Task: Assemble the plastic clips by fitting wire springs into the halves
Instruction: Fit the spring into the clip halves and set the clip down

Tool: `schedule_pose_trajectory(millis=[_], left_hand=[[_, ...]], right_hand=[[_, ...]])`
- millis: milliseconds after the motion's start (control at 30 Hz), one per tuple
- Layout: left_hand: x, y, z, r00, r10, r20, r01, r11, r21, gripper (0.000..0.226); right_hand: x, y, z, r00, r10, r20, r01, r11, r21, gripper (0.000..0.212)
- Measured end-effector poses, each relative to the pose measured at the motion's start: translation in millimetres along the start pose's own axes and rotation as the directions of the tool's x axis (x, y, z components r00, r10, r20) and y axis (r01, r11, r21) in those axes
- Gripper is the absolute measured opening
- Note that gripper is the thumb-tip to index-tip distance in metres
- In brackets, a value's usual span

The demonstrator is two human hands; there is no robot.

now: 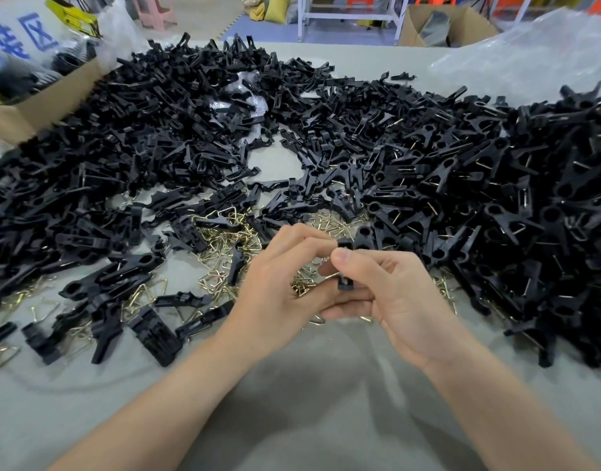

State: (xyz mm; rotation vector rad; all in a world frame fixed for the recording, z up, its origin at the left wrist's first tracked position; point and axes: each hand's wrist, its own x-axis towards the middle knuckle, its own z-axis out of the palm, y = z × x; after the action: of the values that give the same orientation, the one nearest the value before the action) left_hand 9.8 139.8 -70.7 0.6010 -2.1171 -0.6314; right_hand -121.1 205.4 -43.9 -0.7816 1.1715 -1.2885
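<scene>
"Where was the clip half?"

"The black clip half (345,266) stood upright over the table (292,402). The right hand (394,300) pinched it under the thumb, and the left hand (278,283) curled its fingers round the far side."

"And around it?"

"Brass-coloured wire springs (224,239) lay scattered just beyond. Loose halves (139,130) were heaped left, assembled clips (530,198) right."
</scene>
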Motion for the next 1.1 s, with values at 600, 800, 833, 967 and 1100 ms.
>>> schedule_pose_trajectory(millis=[600, 800, 833, 967, 1100], left_hand=[[0.9, -1.0, -3.2, 0.999, 0.037, 0.017, -0.036, 0.999, -0.037, 0.042], [-0.3, -1.5, -2.1, 0.999, 0.046, -0.005, -0.047, 0.995, -0.087, 0.035], [-0.4, -2.1, -2.2, 0.999, 0.045, -0.004, -0.046, 0.995, -0.088, 0.035], [-0.1, -2.8, -2.3, 0.999, 0.035, 0.011, -0.033, 0.995, -0.094, 0.037], [0.0, -3.6, -1.9, 1.000, 0.010, 0.026, -0.008, 0.997, -0.070, 0.036]], right_hand=[[0.0, 2.8, 5.8, 0.999, -0.018, -0.042, 0.021, 0.997, 0.071, 0.036], [-0.6, 2.4, 5.9, 0.999, -0.028, -0.031, 0.030, 0.997, 0.071, 0.035], [-0.4, 3.2, 5.9, 0.999, -0.026, -0.031, 0.029, 0.997, 0.076, 0.034], [1.6, 4.9, 2.4, 0.999, -0.012, -0.037, 0.015, 0.997, 0.073, 0.028], [3.5, 8.5, 0.7, 0.999, -0.022, -0.048, 0.025, 0.998, 0.061, 0.029]])
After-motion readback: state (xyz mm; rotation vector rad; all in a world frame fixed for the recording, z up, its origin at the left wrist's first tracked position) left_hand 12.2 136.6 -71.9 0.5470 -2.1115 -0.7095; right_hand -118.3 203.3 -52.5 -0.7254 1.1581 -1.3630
